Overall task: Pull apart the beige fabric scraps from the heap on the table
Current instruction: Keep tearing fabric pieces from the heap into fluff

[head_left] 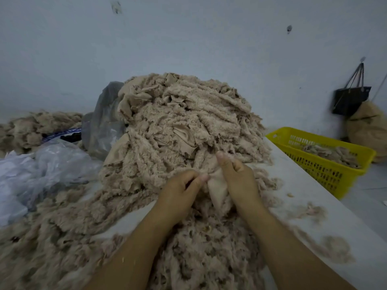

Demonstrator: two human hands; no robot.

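In the head view, the left hand (181, 190) and right hand (240, 176) are both pinching one beige scrap (217, 192) at the near foot of the heap (184, 122) on the tabletop (314, 197), each grip closing on it. Pulling steadily outward, with the fingers staying close to the split, is probably working best here.

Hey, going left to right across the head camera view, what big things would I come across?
Crumpled clear plastic sheet → upright grey plastic bag → tall heap of beige fabric scraps → yellow slotted plastic basket.
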